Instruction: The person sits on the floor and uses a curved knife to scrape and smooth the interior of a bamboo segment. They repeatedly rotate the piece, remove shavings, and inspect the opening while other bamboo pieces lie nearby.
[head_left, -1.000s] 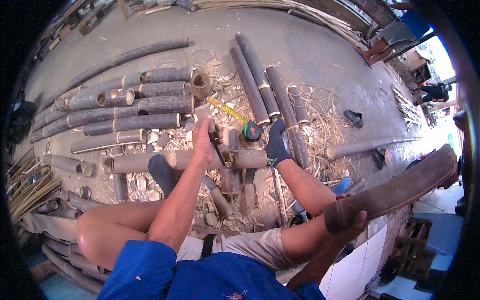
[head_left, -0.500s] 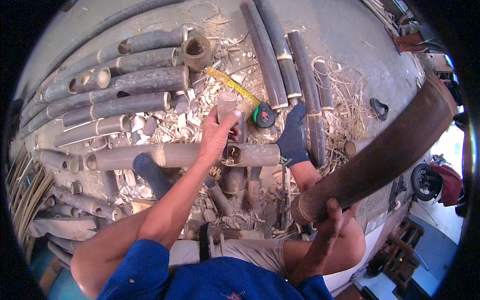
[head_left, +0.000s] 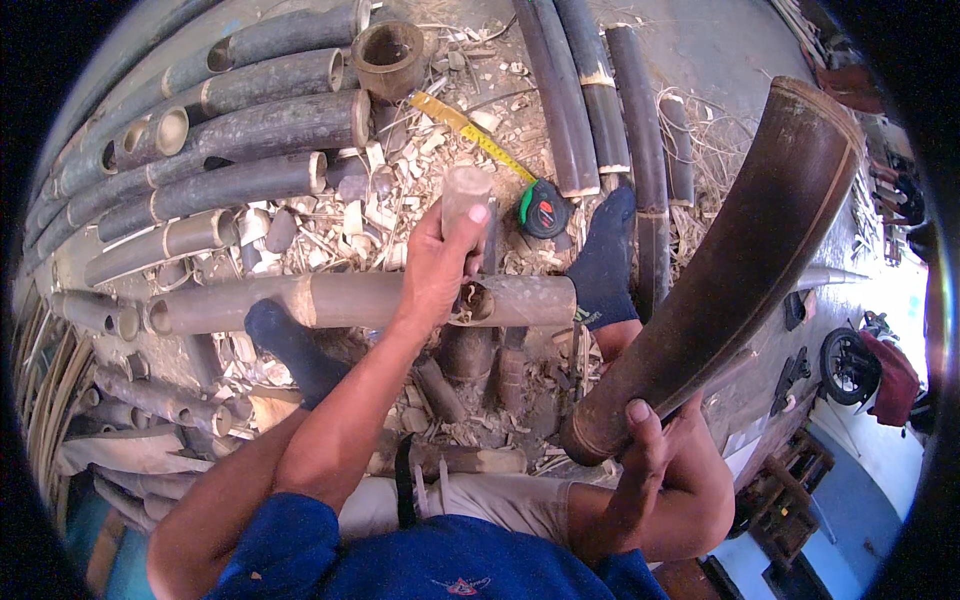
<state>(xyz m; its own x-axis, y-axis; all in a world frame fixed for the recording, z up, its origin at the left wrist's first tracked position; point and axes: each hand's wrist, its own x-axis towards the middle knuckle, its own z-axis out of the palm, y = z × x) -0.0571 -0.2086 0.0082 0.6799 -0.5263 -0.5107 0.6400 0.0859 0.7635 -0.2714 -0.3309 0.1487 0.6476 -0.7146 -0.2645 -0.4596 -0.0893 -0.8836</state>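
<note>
My left hand [head_left: 440,262] grips the wooden handle [head_left: 466,192] of a tool whose blade meets a long bamboo pole [head_left: 350,300] lying across the floor at a notch. My right hand [head_left: 650,440] holds the lower end of a thick dark bamboo club [head_left: 735,260], raised up to the right. My two feet in dark blue socks, the left [head_left: 290,345] and the right [head_left: 605,265], rest on the pole on either side of the notch.
Several cut bamboo poles [head_left: 250,130] lie stacked at the upper left, and dark split lengths [head_left: 580,90] at the top. A yellow tape measure [head_left: 540,205] lies among shavings. A short bamboo ring [head_left: 388,55] stands at the top. Short offcuts [head_left: 470,400] lie under my legs.
My right hand has lifted the bamboo club higher, closer to the camera. My left hand stays on the tool handle at the pole. The view has moved closer.
</note>
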